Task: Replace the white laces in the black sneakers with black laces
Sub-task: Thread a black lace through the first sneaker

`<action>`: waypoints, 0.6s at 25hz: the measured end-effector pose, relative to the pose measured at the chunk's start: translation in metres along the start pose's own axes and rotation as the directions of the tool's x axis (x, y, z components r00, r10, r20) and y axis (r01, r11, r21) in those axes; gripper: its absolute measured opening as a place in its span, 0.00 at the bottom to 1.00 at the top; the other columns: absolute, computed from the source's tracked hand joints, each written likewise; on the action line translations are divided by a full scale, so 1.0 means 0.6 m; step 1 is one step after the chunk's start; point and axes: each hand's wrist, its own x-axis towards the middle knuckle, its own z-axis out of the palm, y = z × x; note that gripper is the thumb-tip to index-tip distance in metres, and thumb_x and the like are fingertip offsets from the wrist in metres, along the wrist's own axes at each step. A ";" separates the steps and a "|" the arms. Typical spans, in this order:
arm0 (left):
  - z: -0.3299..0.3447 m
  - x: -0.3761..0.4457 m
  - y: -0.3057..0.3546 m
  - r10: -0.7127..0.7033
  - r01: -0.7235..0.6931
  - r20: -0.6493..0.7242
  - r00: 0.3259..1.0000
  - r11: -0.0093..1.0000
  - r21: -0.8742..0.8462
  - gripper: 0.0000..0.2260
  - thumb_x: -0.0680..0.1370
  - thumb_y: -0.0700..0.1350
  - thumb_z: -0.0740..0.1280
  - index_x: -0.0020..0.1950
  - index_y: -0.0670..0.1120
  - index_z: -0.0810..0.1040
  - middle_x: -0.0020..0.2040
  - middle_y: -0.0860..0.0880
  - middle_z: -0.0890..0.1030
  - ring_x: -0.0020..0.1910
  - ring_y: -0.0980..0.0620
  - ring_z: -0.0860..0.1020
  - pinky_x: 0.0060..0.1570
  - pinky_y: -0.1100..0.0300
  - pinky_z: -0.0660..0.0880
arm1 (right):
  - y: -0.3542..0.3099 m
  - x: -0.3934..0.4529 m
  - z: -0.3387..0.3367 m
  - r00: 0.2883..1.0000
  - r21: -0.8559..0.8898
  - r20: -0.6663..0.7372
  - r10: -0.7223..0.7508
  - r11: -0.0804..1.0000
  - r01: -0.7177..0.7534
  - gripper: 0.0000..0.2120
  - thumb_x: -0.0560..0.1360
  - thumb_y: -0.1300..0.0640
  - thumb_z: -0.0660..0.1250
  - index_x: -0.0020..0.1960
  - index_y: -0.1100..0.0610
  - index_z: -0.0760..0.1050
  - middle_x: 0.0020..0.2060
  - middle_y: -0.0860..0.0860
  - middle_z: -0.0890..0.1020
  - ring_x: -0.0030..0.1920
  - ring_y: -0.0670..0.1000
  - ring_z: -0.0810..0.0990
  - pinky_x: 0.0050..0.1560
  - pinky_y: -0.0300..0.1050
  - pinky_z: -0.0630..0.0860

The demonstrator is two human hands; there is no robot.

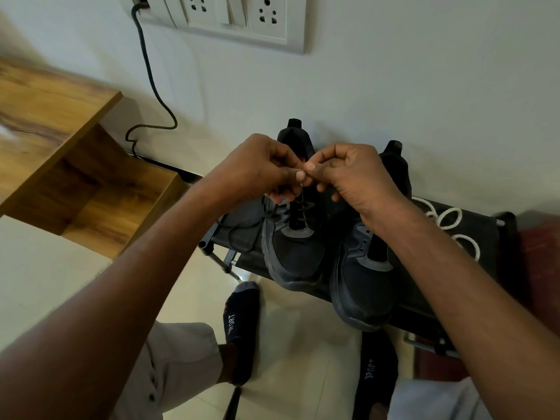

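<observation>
Two black sneakers stand side by side on a dark shoe rack (488, 234), toes toward me. The left sneaker (295, 253) carries a black lace (300, 207) threaded through its eyelets, with a loose end trailing left over the rack. The right sneaker (363, 286) shows bare eyelets with no lace. My left hand (266, 168) and my right hand (351, 174) meet above the left sneaker's tongue, fingertips pinching the black lace between them. White laces (448, 222) lie coiled on the rack to the right.
A wooden table (54, 116) stands at the left. A wall socket panel (230, 19) sits above, with a dark cable (151, 86) hanging down to the floor. My feet in dark socks (242, 316) rest on pale floor tiles below the rack.
</observation>
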 end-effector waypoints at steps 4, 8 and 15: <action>0.009 0.004 -0.005 -0.067 0.072 -0.101 0.993 0.996 0.045 0.05 0.78 0.41 0.75 0.48 0.39 0.84 0.39 0.39 0.86 0.37 0.44 0.86 0.31 0.62 0.78 | 0.017 0.004 0.006 0.989 -0.376 -0.054 -0.138 0.920 0.108 0.15 0.80 0.64 0.66 0.62 0.49 0.80 0.46 0.51 0.84 0.40 0.45 0.79 0.35 0.36 0.71; 0.024 0.009 -0.016 -0.004 0.053 -0.164 0.986 0.955 0.293 0.02 0.79 0.43 0.74 0.47 0.45 0.85 0.33 0.45 0.85 0.29 0.50 0.84 0.30 0.61 0.81 | 0.044 -0.008 0.018 0.968 -0.776 0.204 -0.142 0.580 0.249 0.38 0.73 0.70 0.67 0.76 0.39 0.67 0.57 0.52 0.77 0.55 0.55 0.78 0.51 0.53 0.81; 0.047 0.017 -0.012 0.152 -0.005 -0.178 0.972 0.773 0.635 0.08 0.76 0.39 0.71 0.50 0.49 0.89 0.39 0.49 0.84 0.38 0.48 0.81 0.36 0.59 0.74 | 0.033 -0.006 -0.004 0.988 -0.702 0.148 -0.054 0.697 0.143 0.30 0.74 0.71 0.65 0.65 0.42 0.71 0.49 0.50 0.80 0.42 0.51 0.80 0.33 0.42 0.74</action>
